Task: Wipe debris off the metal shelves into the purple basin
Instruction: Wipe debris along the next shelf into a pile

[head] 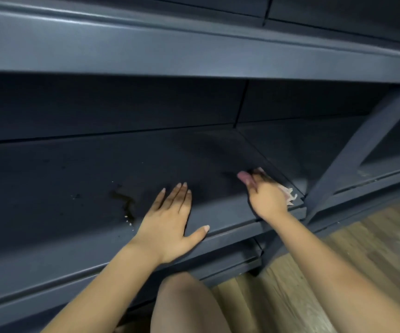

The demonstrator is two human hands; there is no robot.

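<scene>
A dark grey metal shelf point(74, 179) fills the middle of the view. My left hand point(170, 222) lies flat on it, fingers straight and spread, thumb over the front lip. To its right, my right hand point(265, 195) grips a pale pink cloth point(289, 194) and presses it onto the shelf near the shelf's right end. A dark smear with pale crumbs point(127, 207) sits on the shelf just left of my left hand, and a few specks point(75, 195) lie farther left. The purple basin is not in view.
Another grey shelf point(194, 51) runs overhead, close above the hands. A slanted grey upright point(353, 159) stands at the right end. A lower shelf point(232, 258) sticks out below. Wooden floor point(338, 260) lies at the lower right; my knee point(182, 304) is under my arms.
</scene>
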